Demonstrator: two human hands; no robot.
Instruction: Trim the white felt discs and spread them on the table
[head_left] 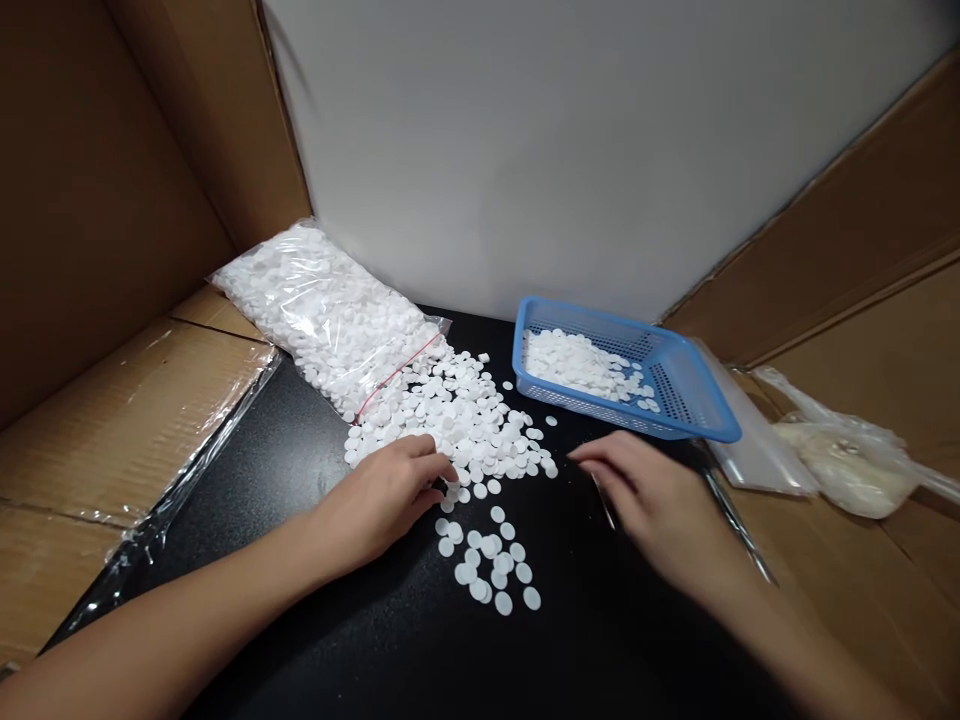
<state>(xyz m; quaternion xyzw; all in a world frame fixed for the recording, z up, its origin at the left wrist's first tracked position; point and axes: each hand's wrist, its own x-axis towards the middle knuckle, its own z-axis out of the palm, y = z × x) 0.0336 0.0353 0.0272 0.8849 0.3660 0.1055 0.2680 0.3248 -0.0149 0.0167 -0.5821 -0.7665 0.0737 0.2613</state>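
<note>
My left hand (394, 492) rests at the near edge of a heap of small white discs (480, 430), its fingers curled and the thumb a little apart from the index finger. Nearer to me lies a loose scatter of white discs (491, 560) on the black tabletop. My right hand (660, 505) is right of the heap, thumb and fingers drawn together in a pinch; whatever they hold is too small or hidden. A thin shiny strip (606, 505) shows below those fingers. Beyond that hand stands a blue plastic basket (626, 408) with many white discs (577, 362) inside, mostly at its left.
A clear zip bag (322, 300) full of discs lies at the back left, its red-lined mouth spilling onto the black table (300, 640). Cardboard (127, 420) borders the left, and a pale wall (525, 150) the back. A knotted plastic bag (844, 465) lies at right.
</note>
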